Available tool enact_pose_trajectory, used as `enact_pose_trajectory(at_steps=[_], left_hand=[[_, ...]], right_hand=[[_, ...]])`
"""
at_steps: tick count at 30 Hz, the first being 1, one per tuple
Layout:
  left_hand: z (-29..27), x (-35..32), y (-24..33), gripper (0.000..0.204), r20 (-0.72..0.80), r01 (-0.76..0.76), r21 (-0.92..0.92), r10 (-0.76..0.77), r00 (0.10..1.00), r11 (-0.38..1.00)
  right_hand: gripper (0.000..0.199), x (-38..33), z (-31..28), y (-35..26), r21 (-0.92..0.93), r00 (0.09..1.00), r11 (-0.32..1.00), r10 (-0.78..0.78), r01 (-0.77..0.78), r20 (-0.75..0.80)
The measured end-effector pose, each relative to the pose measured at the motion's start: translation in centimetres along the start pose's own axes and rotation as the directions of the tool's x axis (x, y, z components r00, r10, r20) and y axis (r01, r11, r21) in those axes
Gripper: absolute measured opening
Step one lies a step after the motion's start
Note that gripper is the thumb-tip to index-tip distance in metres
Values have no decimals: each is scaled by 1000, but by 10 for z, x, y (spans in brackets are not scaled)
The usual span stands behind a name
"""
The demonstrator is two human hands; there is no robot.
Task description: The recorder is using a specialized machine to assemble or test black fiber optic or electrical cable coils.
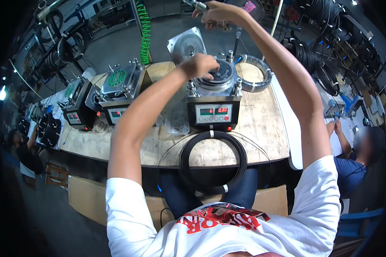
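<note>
My left hand point(201, 66) is over the round dark metal disc point(223, 72) on top of the middle machine point(213, 113), its fingers curled down at the disc's left side. Whatever is between those fingers is too small or hidden to make out. Raised high beyond the machine, my right hand point(221, 15) is closed round a silver metal tool point(196, 4); its exact kind does not show. A square metal lid point(187, 45) with a round face stands tilted up behind my left hand. The machine's front carries a lit red display and several buttons.
A black cable coil point(184, 160) leans over the table's front edge. Another coil point(266, 79) lies right of the machine. A clear tray point(177, 125) sits left of it. Two similar machines point(116, 96) point(76, 103) stand further left. A green spiral hose point(144, 38) hangs behind. Other people work at both sides.
</note>
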State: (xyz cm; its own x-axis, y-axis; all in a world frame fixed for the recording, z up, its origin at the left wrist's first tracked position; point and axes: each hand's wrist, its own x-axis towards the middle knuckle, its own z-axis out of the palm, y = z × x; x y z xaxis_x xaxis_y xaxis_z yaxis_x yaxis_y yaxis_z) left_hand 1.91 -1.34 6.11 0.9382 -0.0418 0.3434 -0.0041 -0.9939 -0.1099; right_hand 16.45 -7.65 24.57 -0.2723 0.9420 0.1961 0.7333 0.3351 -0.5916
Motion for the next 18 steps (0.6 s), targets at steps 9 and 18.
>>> enact_pose_trajectory(at_steps=[9, 18], left_hand=[[0, 43, 15, 35, 113, -186, 107, 173, 978, 977], [-11, -3, 27, 21, -76, 55, 59, -51, 996, 997]], right_hand=[[34, -10, -15, 14, -112, 988, 981, 154, -155, -23], [32, 1, 18, 13, -48, 971, 972, 233, -231, 54]])
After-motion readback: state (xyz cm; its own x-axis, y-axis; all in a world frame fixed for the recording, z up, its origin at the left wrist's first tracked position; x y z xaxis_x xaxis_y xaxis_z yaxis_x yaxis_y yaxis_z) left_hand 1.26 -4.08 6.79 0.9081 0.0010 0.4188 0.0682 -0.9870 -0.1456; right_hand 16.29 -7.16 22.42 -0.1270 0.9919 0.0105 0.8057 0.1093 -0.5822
